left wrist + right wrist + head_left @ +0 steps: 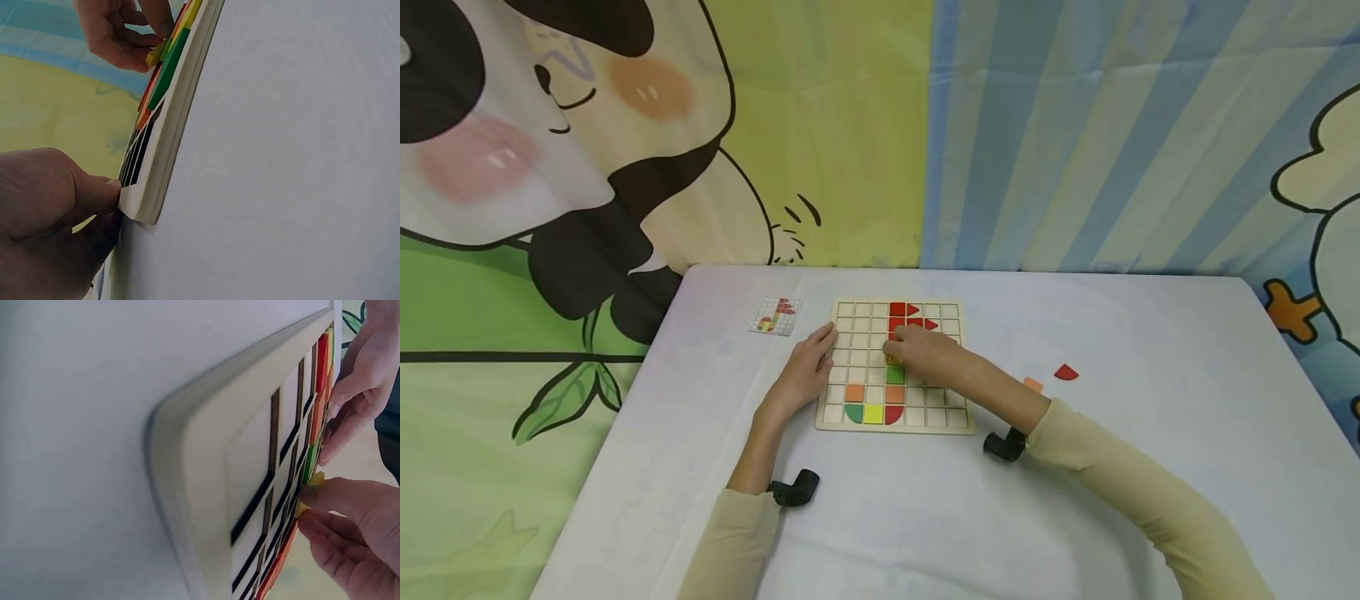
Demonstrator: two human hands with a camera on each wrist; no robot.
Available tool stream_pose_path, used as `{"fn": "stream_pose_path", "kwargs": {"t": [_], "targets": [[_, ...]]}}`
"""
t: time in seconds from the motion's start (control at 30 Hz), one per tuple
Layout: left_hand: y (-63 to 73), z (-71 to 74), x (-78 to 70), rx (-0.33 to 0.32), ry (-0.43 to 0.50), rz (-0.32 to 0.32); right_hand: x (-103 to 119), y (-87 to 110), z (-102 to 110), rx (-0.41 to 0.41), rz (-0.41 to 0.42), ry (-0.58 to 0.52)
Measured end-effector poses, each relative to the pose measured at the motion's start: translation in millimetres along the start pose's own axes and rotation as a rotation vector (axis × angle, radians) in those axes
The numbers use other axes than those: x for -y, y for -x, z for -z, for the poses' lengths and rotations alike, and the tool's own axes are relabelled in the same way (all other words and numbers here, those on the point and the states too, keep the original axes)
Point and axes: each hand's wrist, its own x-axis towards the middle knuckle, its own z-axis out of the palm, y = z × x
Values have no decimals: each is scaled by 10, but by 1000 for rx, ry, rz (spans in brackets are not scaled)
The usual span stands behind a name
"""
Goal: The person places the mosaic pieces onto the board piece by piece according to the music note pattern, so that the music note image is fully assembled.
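Note:
A wooden grid board point(857, 354) lies on the table with coloured pieces in its squares. My left hand point(805, 371) grips its left edge, the thumb at the rim in the left wrist view. Over the middle column, my right hand point(928, 354) pinches a small yellow piece point(315, 481) between thumb and fingers, tilted against the grid. Red pieces point(897, 309) fill squares near the top, partly covered by that hand. Below it sit a green square point(895, 375) and an orange square point(895, 394). The bottom row has a green rounded piece point(853, 413), a yellow square point(873, 414) and a red rounded piece point(892, 415).
A small card point(776, 317) printed with a coloured grid pattern lies left of the board. To the right are a loose red fan-shaped piece point(1066, 372) and an orange piece point(1033, 384) partly behind the right forearm. A printed curtain point(1075, 133) hangs behind the table.

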Motion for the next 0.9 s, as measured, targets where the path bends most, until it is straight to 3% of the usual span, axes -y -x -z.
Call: {"fn": "stream_pose_path", "kwargs": {"t": [0.23,0.37,0.5,0.67,0.9], "targets": [[-2,-2,-3,5,0,4,-39,8,-45,-21,11,-87],[-7,-2,2,6,-1,11,-29,28,7,-42,-20,-236],[-3,15,3,11,5,19,147,32,64,-17,17,-351],[-16,2,29,15,5,17,353,-7,-29,47,97,-271],[-25,4,12,21,-2,18,400,-37,-103,104,65,-188]]}}
